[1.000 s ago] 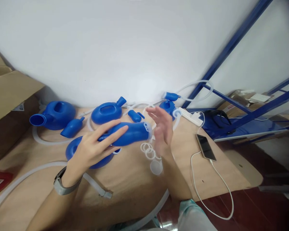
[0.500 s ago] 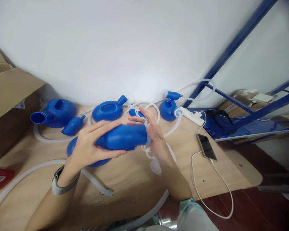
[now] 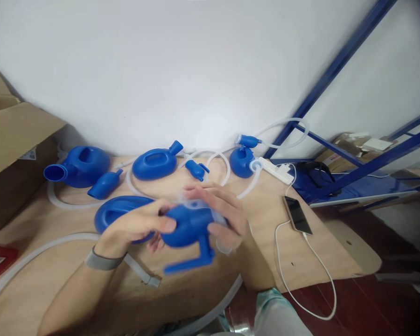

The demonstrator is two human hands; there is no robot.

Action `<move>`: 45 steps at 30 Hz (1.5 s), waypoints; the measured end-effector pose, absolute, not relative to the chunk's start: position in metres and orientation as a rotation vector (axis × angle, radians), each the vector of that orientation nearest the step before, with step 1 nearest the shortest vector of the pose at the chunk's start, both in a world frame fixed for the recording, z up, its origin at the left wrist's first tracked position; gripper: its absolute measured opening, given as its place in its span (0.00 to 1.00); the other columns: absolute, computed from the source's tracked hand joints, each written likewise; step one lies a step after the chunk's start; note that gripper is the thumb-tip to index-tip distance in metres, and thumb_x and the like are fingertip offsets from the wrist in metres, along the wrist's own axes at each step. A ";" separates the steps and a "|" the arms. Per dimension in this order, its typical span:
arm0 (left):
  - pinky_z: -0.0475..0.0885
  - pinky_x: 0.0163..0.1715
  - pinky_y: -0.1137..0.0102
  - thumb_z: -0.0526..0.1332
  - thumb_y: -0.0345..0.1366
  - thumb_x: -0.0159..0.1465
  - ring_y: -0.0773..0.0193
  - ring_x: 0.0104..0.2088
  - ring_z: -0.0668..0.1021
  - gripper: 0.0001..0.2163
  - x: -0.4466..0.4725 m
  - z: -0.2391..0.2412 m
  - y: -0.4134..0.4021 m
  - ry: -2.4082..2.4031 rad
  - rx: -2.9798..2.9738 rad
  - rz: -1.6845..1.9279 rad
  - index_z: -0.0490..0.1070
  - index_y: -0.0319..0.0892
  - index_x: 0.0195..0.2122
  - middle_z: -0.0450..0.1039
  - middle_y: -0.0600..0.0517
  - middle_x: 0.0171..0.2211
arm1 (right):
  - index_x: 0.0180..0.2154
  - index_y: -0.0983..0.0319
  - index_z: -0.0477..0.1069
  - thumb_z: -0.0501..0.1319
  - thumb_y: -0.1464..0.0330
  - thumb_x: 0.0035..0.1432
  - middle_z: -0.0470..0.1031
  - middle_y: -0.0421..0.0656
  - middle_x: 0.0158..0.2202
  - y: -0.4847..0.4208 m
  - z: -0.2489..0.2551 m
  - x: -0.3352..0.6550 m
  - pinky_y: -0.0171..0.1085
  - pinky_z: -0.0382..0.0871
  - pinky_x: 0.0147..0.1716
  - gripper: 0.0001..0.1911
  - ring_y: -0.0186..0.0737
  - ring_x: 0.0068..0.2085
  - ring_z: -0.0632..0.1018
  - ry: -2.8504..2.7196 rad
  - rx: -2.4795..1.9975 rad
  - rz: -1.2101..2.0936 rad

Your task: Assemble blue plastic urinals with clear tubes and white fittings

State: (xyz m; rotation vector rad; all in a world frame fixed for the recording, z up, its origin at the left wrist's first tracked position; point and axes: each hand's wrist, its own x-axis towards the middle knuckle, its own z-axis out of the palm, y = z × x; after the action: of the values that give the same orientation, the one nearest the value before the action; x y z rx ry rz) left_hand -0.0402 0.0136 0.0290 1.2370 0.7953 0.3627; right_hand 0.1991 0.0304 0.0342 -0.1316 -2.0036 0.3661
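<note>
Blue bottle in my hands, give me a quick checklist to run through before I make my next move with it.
1. Left hand on the blue bottle: ok, at its rounded end.
2. Right hand on the bottle: ok, around the clear-rimmed end.
3. Clear rim seated evenly: cannot tell, blurred and partly covered by fingers.
4. Handle free of fingers: ok, it sticks out below, on the near side.
5. Clear disc fully in view: not ok, the right hand hides part of it.
6. Phone apart from both hands: ok, it lies off to the right.
</note>
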 end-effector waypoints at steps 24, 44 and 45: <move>0.84 0.49 0.59 0.74 0.46 0.56 0.47 0.50 0.86 0.27 -0.033 0.036 0.006 1.156 2.200 1.156 0.77 0.45 0.56 0.84 0.49 0.52 | 0.66 0.50 0.72 0.58 0.58 0.68 0.80 0.42 0.59 0.025 0.013 0.173 0.50 0.76 0.57 0.26 0.51 0.53 0.83 -1.616 -0.659 0.693; 0.83 0.43 0.56 0.73 0.55 0.57 0.42 0.48 0.86 0.31 -0.033 0.036 0.009 1.453 2.361 0.942 0.78 0.52 0.61 0.85 0.49 0.49 | 0.48 0.55 0.83 0.66 0.63 0.69 0.86 0.43 0.43 0.039 0.030 0.187 0.40 0.82 0.41 0.10 0.43 0.41 0.86 -1.603 -0.868 0.655; 0.83 0.43 0.56 0.73 0.55 0.57 0.41 0.47 0.86 0.31 -0.033 0.035 0.009 1.470 2.369 0.941 0.78 0.50 0.60 0.85 0.48 0.49 | 0.50 0.53 0.83 0.64 0.65 0.70 0.85 0.42 0.44 0.039 0.031 0.189 0.41 0.82 0.43 0.11 0.42 0.42 0.85 -1.703 -0.859 0.570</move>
State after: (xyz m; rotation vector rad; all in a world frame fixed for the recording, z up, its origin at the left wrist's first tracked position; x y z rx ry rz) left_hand -0.0333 0.0087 0.0354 2.3690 1.4701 0.9408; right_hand 0.1894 0.0385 0.0310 -0.8586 -1.7032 0.5697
